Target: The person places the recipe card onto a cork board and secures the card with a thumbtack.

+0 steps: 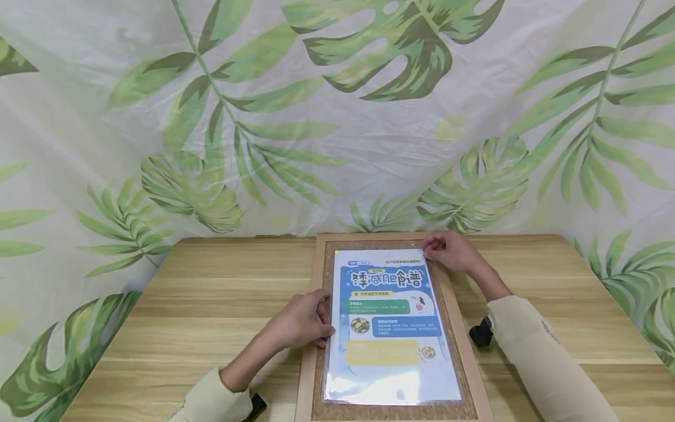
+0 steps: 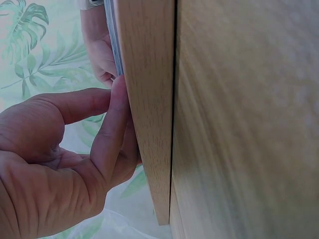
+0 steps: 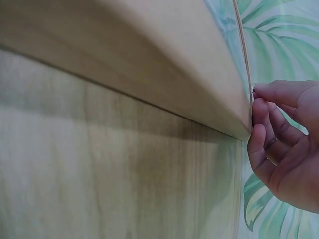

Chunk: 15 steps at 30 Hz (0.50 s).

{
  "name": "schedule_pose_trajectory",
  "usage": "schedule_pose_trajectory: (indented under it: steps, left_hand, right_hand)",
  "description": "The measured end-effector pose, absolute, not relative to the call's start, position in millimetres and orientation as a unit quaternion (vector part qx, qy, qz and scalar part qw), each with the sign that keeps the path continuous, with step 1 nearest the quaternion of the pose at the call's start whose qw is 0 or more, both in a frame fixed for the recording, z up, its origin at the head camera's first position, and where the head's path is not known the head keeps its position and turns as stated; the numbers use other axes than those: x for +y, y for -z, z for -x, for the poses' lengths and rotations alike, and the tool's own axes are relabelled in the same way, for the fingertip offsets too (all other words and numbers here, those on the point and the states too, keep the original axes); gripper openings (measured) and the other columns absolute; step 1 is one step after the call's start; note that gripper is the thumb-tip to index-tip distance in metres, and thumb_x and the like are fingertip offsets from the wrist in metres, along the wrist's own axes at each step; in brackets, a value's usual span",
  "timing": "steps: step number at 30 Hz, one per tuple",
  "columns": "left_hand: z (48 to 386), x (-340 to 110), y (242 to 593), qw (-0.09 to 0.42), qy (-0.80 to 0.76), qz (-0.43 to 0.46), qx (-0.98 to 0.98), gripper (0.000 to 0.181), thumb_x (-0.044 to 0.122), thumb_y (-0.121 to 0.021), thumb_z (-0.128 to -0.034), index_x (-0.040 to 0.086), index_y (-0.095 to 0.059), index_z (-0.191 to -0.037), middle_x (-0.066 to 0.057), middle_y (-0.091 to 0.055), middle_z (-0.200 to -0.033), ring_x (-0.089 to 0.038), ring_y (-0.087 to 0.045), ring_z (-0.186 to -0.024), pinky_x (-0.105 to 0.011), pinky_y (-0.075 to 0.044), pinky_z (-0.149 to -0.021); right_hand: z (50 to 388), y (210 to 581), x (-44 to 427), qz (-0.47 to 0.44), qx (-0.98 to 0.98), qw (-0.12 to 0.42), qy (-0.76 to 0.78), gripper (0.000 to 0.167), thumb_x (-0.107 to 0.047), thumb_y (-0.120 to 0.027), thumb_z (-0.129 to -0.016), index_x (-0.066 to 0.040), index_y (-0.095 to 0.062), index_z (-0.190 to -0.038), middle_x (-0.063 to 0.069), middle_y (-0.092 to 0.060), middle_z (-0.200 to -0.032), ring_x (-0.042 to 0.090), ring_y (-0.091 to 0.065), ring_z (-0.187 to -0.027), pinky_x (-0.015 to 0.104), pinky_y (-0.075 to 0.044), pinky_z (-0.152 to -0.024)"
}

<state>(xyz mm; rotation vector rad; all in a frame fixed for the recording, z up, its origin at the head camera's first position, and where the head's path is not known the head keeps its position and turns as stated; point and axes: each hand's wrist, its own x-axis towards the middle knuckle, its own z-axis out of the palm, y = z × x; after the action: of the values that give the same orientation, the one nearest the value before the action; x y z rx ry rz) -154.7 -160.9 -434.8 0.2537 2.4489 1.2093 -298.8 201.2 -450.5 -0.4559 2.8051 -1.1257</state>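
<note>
A printed sheet in a glossy clear cover lies on a wood-framed cork board. My left hand is at the sheet's left edge, thumb and forefinger meeting there; in the left wrist view this hand is beside the wooden frame. At the sheet's top right corner, my right hand pinches something tiny, perhaps a pin. The right wrist view shows the hand with its thumb tip at that small thing and the other fingers curled by the frame corner. A small yellow spot marks the top left corner.
The board rests on a wooden table, its far end near the table's back edge. Behind hangs a leaf-patterned cloth. Black devices are strapped at both wrists, the right one beside the frame.
</note>
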Motion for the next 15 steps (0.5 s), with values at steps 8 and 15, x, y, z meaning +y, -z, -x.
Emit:
schedule_pose_trajectory:
  steps: [8, 15]
  left_hand:
    - [153.4, -161.8, 434.5, 0.195, -0.429, -0.091, 0.877, 0.078, -0.006, -0.08, -0.0896, -0.013, -0.041, -0.156, -0.009, -0.066, -0.087, -0.016, -0.07, -0.062, -0.029, -0.064, -0.055]
    - [153.4, -161.9, 433.1, 0.193, -0.427, -0.094, 0.879, 0.078, -0.006, -0.08, -0.0896, -0.013, -0.04, -0.157, -0.009, -0.066, -0.088, -0.016, -0.07, -0.062, -0.029, -0.063, -0.054]
  right_hand:
    - [303.7, 451.7, 196.7, 0.15, 0.92, 0.046, 0.36, 0.017, -0.007, -0.07, -0.102, 0.001, -0.076, -0.116, 0.016, -0.075, -0.105, 0.026, -0.067, -0.096, 0.032, -0.053, -0.082]
    - [307.2, 452.2, 195.1, 0.157, 0.923, 0.042, 0.349, 0.016, -0.004, -0.07, -0.101, 0.0, -0.077, -0.115, 0.016, -0.074, -0.104, 0.027, -0.067, -0.096, 0.033, -0.054, -0.083]
